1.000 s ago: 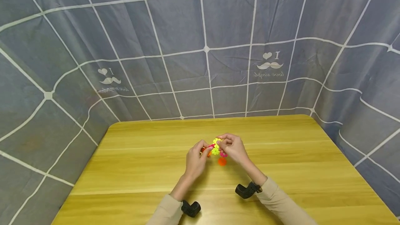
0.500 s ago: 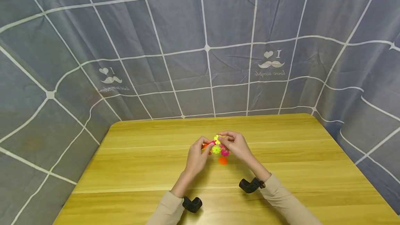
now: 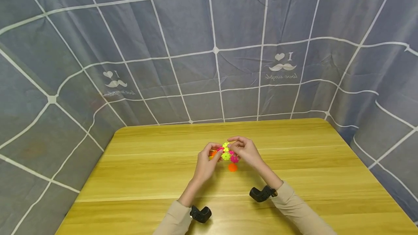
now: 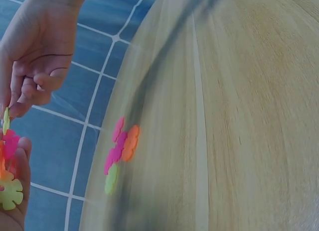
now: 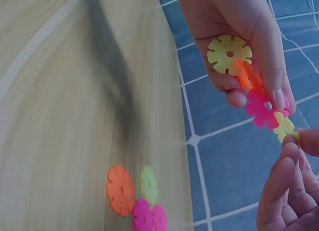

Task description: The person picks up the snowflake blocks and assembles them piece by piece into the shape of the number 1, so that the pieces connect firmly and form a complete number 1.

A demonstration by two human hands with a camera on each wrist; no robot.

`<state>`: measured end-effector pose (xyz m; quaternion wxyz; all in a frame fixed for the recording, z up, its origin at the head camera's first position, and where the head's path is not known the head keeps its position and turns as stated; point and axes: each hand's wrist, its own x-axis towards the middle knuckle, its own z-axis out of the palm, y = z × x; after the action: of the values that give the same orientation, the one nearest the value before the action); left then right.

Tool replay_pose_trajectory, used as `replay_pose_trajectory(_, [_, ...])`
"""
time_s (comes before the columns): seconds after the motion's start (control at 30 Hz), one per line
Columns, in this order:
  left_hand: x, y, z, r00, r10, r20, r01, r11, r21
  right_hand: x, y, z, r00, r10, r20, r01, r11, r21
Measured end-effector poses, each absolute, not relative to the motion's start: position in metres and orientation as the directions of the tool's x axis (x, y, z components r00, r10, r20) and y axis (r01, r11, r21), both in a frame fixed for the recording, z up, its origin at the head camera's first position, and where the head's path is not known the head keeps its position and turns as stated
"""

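Note:
A short chain of snowflake building discs is in my left hand (image 3: 205, 164). In the right wrist view it runs from a yellow disc (image 5: 230, 55) through an orange disc (image 5: 249, 76) to a pink disc (image 5: 260, 109), which the left thumb and fingers pinch. My right hand (image 3: 247, 152) pinches another yellow disc (image 5: 282, 125) between thumb and fingertip. That disc's edge meets the pink disc's rim. Both hands are raised above the far middle of the table, fingertips close together.
Below the hands, loose discs lie on the wooden table (image 3: 156, 177): an orange one (image 5: 119, 190), a light green one (image 5: 148, 184) and pink ones (image 5: 142, 216). A grey checked curtain (image 3: 183, 75) hangs behind the table. Black wrist cameras sit on both wrists.
Both hands have risen slightly away from the table's near edge. The pink disc in my left hand has turned from edge-on to show more of its face. The loose discs have stayed put.

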<state>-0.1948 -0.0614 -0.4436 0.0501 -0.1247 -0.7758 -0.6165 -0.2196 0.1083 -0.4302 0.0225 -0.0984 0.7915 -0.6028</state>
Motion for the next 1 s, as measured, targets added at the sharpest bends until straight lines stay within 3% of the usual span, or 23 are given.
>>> replay_pose_trajectory(0.17, [-0.198, -0.063, -0.450, -0.960, 0.129, 0.248, 0.269, 0.186, 0.945, -0.220, 0.110, -0.430, -0.985, -0.171, 0.029, -0.070, 0.241, -0.968])
replay_pose_trajectory(0.47, [-0.199, -0.063, -0.454, -0.931, 0.095, 0.352, 0.364, 0.292, 0.885, -0.220, 0.114, -0.426, -0.976, -0.217, 0.011, -0.067, 0.254, -0.965])
replay_pose_trajectory(0.77, [-0.198, -0.066, -0.455, -0.943, 0.053, 0.329, 0.331, 0.253, 0.909, -0.220, 0.121, -0.432, -0.979, -0.200, 0.039, -0.097, 0.290, -0.952])
replay_pose_trajectory(1.0, [-0.200, -0.070, -0.455, -0.956, 0.050, 0.290, 0.293, 0.272, 0.917, -0.221, 0.128, -0.447, -0.978, -0.208, 0.021, -0.106, 0.407, -0.907])
